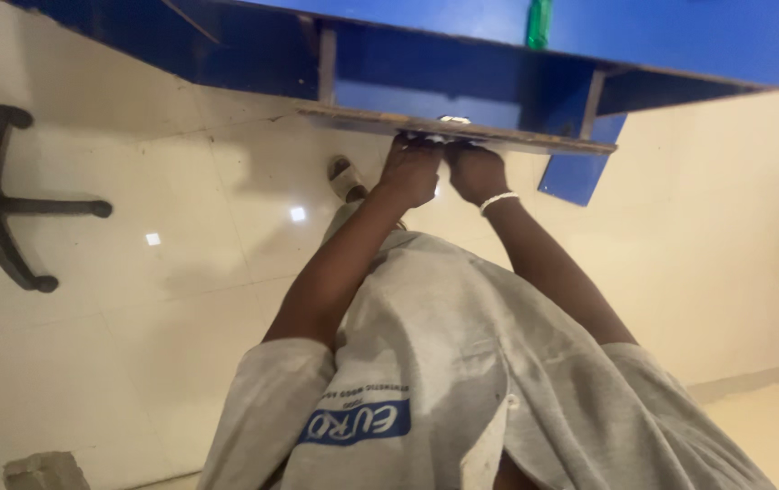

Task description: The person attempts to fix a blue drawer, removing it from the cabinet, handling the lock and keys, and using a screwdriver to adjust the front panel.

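Note:
A blue desk (462, 54) has a thin pull-out shelf (535, 141) with a worn wooden front edge. Both my hands are up against that edge, close together. The fingers of my left hand (410, 170) curl onto the edge. Beside it, my right hand (476, 172), with a white bracelet (498, 200) at the wrist, grips the same edge. A small pale, shiny piece (453, 120) sits on the shelf just above my fingertips; what it is cannot be told. My grey shirt (462, 363) fills the lower part of the view.
The black star base of an office chair (8, 195) stands on the cream tiled floor at left. A sandalled foot (346, 179) shows below the shelf. A green object (539, 23) rests on the desk. A grey block (44, 472) lies bottom left.

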